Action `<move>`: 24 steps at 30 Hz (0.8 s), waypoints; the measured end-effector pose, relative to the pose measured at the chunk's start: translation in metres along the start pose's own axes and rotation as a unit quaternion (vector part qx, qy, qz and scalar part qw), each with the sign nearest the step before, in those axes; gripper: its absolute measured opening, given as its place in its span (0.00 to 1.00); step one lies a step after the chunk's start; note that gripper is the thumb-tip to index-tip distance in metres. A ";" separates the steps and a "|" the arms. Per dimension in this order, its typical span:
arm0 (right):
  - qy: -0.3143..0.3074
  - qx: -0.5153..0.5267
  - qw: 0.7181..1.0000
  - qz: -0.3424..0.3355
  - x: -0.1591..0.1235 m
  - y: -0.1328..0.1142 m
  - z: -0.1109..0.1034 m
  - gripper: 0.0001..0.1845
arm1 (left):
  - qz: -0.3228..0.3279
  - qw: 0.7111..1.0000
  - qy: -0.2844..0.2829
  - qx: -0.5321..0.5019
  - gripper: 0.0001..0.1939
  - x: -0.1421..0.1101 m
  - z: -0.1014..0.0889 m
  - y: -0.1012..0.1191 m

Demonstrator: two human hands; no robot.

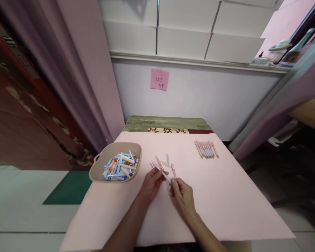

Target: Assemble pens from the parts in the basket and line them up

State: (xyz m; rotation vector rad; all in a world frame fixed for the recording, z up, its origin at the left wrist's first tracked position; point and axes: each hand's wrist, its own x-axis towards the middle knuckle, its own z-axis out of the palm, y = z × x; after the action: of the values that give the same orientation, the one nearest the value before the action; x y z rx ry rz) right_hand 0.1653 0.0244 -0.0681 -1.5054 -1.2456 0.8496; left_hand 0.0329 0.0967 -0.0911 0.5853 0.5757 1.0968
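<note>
My left hand [152, 182] is closed around slim pen pieces, among them a whitish pen barrel [166, 176] and a patterned orange-and-white one [158, 160]. The barrel's lower end reaches the pinched fingers of my right hand [183, 196]. Just above that hand a pink pen piece [173, 170] sticks up; whether it is gripped or lies on the table cannot be seen. Beyond my fingers, a small grey-white pen cap or tube [167, 159] and a pale beige piece [165, 163] rest on the pink tabletop [225, 206].
At the left stands a beige basket [96, 171] of mixed blue, white, beige and brown pen parts. A row of several pastel pens [207, 149] lies at the right. A green patterned strip [168, 121] borders the far edge, before a wall with a pink note [159, 79].
</note>
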 end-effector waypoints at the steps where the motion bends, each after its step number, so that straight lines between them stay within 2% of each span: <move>1: -0.014 0.004 1.000 0.006 0.000 0.001 0.000 0.23 | 0.001 1.000 0.001 -0.001 0.06 0.000 0.000 0.000; 6: 0.021 -0.017 1.000 -0.010 0.000 0.005 0.001 0.18 | 0.001 1.000 0.006 0.003 0.06 0.000 0.001 0.001; 9: -0.005 -0.001 1.000 -0.001 0.000 0.005 0.003 0.23 | 0.002 1.000 0.000 0.008 0.07 0.000 0.001 0.001; 11: -0.009 0.001 1.000 -0.001 0.000 0.003 0.002 0.22 | 0.000 1.000 0.004 0.006 0.07 0.000 0.001 0.000; 16: 0.045 -0.022 0.998 -0.036 -0.001 -0.001 0.001 0.16 | -0.005 1.000 0.002 0.008 0.06 0.000 0.001 0.000; 18: 0.022 0.007 1.000 -0.017 -0.001 0.001 0.003 0.19 | -0.003 1.000 -0.005 0.015 0.05 -0.001 0.001 0.000; 22: -0.034 0.097 0.993 0.065 0.000 0.007 0.007 0.25 | -0.008 1.000 -0.021 0.021 0.04 -0.002 0.002 0.001; 24: -0.030 0.088 0.994 0.059 0.001 0.007 0.006 0.24 | -0.008 1.000 -0.020 0.018 0.04 -0.002 0.002 0.002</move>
State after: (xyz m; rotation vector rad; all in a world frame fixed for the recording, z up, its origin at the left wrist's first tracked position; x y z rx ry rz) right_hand 0.1615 0.0266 -0.0764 -1.4304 -1.1016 1.0614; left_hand 0.0328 0.0948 -0.0880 0.6317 0.5660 1.0583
